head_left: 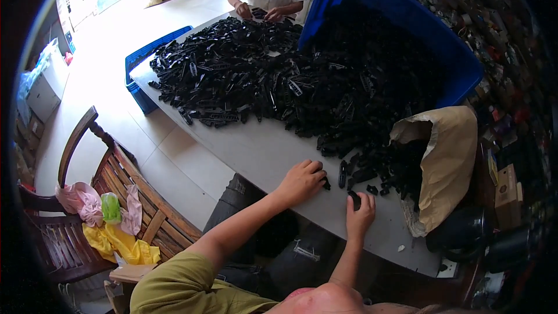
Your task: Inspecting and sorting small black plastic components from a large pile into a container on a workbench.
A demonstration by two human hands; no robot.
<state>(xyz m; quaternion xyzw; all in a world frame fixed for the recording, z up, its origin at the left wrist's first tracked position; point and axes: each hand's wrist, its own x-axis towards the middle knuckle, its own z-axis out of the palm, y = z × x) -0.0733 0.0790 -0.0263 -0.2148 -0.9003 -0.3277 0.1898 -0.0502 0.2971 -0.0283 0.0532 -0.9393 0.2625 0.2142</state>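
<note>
A wide heap of small black plastic pieces (pixel 250 76) covers much of the pale tabletop (pixel 232 140). Over the table's near edge, my left hand (pixel 301 184) is closed, its curled fingertips on a small black plastic piece (pixel 326 184) that shows only in part. To its right, my right hand (pixel 361 212) pinches another dark plastic piece (pixel 353 199) between thumb and fingers. One narrow black piece (pixel 343 173) lies just beyond, between the two hands. The exact shape of the held pieces is too small to make out.
A tilted blue crate (pixel 459 58) spills black pieces onto the table. An open brown paper sack (pixel 453 163) stands at right. Across the table, a co-worker's hands (pixel 273 15) handle pieces. Another blue crate (pixel 138 90) sits beyond the left edge; a wooden chair (pixel 145 192) holds cloths.
</note>
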